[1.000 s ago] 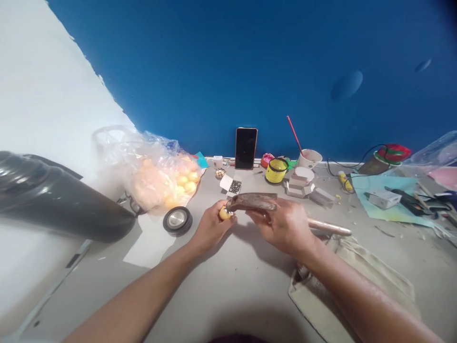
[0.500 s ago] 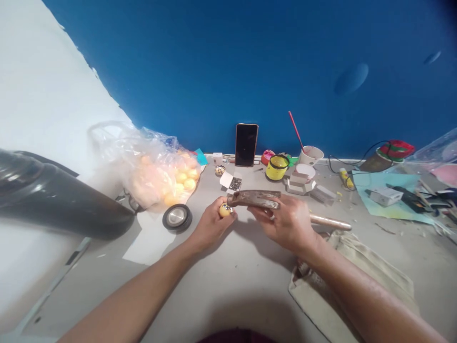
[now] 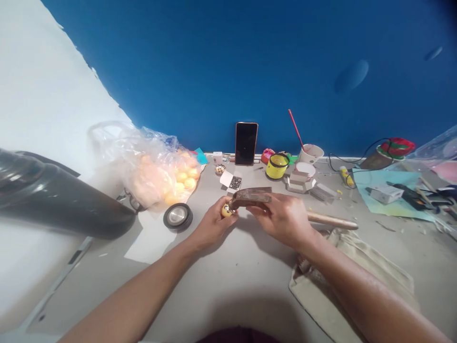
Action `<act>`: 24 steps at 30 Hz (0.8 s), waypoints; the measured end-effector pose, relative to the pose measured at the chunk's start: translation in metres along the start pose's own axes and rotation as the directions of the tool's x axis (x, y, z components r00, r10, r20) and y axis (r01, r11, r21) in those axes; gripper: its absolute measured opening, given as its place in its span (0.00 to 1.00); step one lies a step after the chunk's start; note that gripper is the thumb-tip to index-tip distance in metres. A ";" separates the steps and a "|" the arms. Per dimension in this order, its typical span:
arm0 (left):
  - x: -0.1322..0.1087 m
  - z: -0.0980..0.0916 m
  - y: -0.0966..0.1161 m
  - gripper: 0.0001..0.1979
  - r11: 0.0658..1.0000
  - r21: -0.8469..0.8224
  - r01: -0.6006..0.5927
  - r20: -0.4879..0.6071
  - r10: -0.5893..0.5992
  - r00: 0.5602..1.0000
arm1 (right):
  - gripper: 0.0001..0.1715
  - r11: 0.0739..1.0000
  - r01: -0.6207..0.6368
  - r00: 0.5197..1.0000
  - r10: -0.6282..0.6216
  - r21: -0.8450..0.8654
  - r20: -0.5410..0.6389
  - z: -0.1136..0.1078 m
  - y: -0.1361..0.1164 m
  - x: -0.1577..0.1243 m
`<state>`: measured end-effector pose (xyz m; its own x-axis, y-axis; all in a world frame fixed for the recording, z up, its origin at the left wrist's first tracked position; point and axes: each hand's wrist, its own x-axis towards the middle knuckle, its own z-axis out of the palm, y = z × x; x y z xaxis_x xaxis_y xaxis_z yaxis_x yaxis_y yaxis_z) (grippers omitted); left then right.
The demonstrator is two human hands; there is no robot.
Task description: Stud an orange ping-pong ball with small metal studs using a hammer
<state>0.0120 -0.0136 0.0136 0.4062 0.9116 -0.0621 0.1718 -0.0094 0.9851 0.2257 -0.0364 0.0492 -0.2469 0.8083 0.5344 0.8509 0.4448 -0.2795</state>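
Observation:
My left hand point(image 3: 213, 223) is closed around a small yellow ball point(image 3: 227, 210) that has dark and shiny studs set in its surface. In my right hand point(image 3: 287, 219) is a hammer point(image 3: 252, 195), gripped close to its head, with the handle sticking out to the right past the wrist. The worn metal head lies against or just over the ball's upper right side; whether it touches, I cannot tell. Just beyond the ball stands an opened small white box point(image 3: 234, 183) of dark studs. A small dish point(image 3: 220, 169) of shiny bits sits behind it.
To the left are a plastic bag of orange-yellow balls point(image 3: 183, 178), a round black-rimmed lid point(image 3: 177, 216) and a big dark cylinder point(image 3: 67, 200). A phone point(image 3: 246, 143) leans on the blue wall. Beside it stand a yellow container point(image 3: 277, 166) and a cup point(image 3: 311, 155). Beige cloth point(image 3: 357, 276) lies under my right arm.
The hammer and my right hand have shifted slightly left, and the hammer's striking end has come down toward the ball. My left hand has barely moved, still holding the ball.

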 end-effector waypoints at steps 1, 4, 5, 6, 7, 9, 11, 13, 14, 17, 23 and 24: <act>0.000 0.000 0.000 0.14 1.000 -0.028 0.005 0.015 -0.005 1.000 | 0.17 1.000 -0.009 1.000 0.010 0.009 -0.014 0.000 0.000 0.000; 0.000 -0.001 -0.002 0.14 0.996 -0.093 0.006 0.046 -0.002 0.999 | 0.18 0.997 -0.068 0.997 0.069 0.029 -0.044 -0.001 0.000 0.001; 0.000 -0.001 -0.003 0.15 0.994 -0.109 -0.003 0.051 0.009 0.999 | 0.18 0.997 -0.080 0.996 0.080 0.024 -0.025 -0.001 0.000 0.001; 0.000 0.000 -0.003 0.16 0.993 -0.120 -0.015 0.055 0.021 0.998 | 0.18 0.997 -0.080 0.997 0.080 0.016 0.001 -0.002 -0.001 0.001; 0.000 0.000 -0.004 0.18 0.992 -0.126 -0.027 0.057 0.034 0.998 | 0.18 0.997 -0.072 0.997 0.072 0.008 0.024 -0.002 -0.001 0.001; 0.000 0.002 -0.004 0.18 0.994 -0.097 -0.042 0.050 0.047 0.998 | 0.19 0.998 -0.055 0.998 0.055 0.000 0.023 -0.003 -0.002 0.001; 0.000 0.004 -0.004 0.13 0.999 -0.006 -0.037 0.025 0.037 0.999 | 0.20 0.998 -0.056 0.998 0.056 0.003 -0.039 -0.005 -0.003 0.001; 0.000 0.005 -0.003 0.10 0.997 0.072 -0.027 0.002 0.027 1.000 | 0.20 0.998 -0.063 0.996 0.063 -0.002 -0.067 -0.007 -0.004 0.002; 0.000 0.006 -0.003 0.11 0.996 0.083 -0.032 0.000 0.032 0.999 | 0.20 0.998 -0.059 0.997 0.058 -0.011 -0.051 -0.008 -0.004 0.002; 0.000 0.007 -0.002 0.17 0.996 0.066 -0.060 0.009 0.059 0.998 | 0.18 0.999 -0.032 0.999 0.033 -0.035 0.022 -0.008 -0.005 0.002; 0.000 0.007 -0.001 0.11 0.993 0.111 -0.038 -0.037 0.042 0.998 | 0.17 0.997 -0.064 0.998 0.064 -0.030 -0.009 -0.011 -0.005 0.002; 0.000 0.007 0.000 0.13 0.995 0.089 -0.044 -0.036 0.047 0.998 | 0.17 0.998 -0.061 0.998 0.062 -0.034 0.028 -0.011 -0.005 0.003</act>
<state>0.0185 -0.0169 0.0121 0.3812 0.9244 -0.0098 0.2333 -0.0859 0.9686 0.2257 -0.0408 0.0609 -0.2064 0.8450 0.4933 0.8797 0.3810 -0.2845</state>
